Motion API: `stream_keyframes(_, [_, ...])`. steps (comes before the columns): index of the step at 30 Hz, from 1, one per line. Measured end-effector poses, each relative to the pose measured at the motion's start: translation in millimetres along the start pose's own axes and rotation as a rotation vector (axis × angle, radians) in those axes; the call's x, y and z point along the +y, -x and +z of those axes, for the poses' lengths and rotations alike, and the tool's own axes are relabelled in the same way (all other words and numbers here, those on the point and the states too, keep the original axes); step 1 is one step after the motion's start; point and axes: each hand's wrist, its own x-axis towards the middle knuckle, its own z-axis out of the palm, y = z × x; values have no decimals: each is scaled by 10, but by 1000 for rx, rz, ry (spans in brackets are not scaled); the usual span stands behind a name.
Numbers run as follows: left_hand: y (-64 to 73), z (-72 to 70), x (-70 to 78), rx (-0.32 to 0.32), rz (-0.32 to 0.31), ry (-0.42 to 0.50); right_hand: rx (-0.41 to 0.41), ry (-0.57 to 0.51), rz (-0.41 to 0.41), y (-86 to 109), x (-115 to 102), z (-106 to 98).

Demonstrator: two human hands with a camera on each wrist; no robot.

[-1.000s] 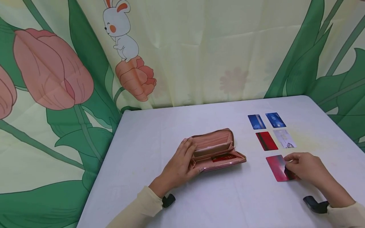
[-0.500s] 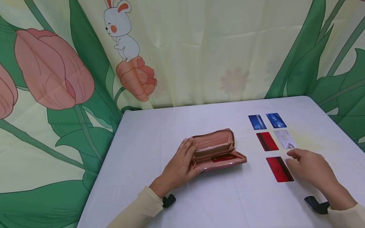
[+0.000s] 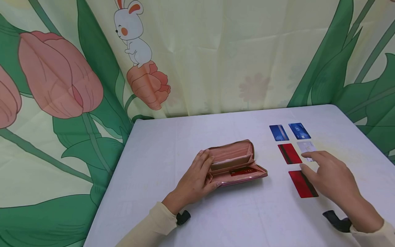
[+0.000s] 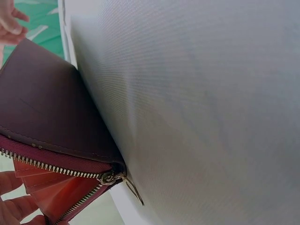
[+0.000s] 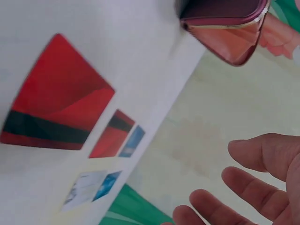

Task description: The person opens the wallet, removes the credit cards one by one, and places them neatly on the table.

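My left hand (image 3: 192,183) grips the left end of a pink zip-around wallet (image 3: 231,149), spread open on the table. Inside its lower half lies a red card (image 3: 242,171). The left wrist view shows the wallet's dark outer side (image 4: 51,103) and its zipper pull (image 4: 133,190). My right hand (image 3: 334,178) hovers over the cards with fingers apart, holding nothing. Beneath its thumb lies the nearest red card (image 3: 299,185), black stripe up. Beyond are another striped red card (image 3: 289,153) and a whitish card (image 3: 303,146), partly covered by the fingers in the head view.
Farthest back on the right lie a striped blue card (image 3: 279,132) and a second blue card (image 3: 299,131). All rest on a white-covered table (image 3: 154,151). Behind its far edge hangs a curtain (image 3: 197,61) printed with tulips and a rabbit.
The right hand had its fingers on the nearest red card, then let it go flat on the table and lifted, moving forward over the cards. The left hand and wallet stay put.
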Motion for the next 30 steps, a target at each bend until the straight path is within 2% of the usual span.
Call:
stream_keyframes(6, [6, -2, 7, -9, -10, 1, 99, -50, -98, 9, -199, -63])
stream_keyframes(11, [10, -13, 15, -22, -19, -2, 140, -70, -180, -2, -371, -86])
stream_keyframes(18, [6, -15, 17, -32, -21, -1, 233, -91, -415, -63, -577, -39])
stream_keyframes(21, [4, -12, 14, -25, -16, -11, 244, -86, -505, -91, -669, -3])
stream_keyframes(25, [3, -12, 15, -23, -19, -10, 191, -61, -556, -115, -814, 40])
stream_keyframes(30, [9, -1, 6, -20, -18, -10, 56, -42, -588, -133, -986, 106])
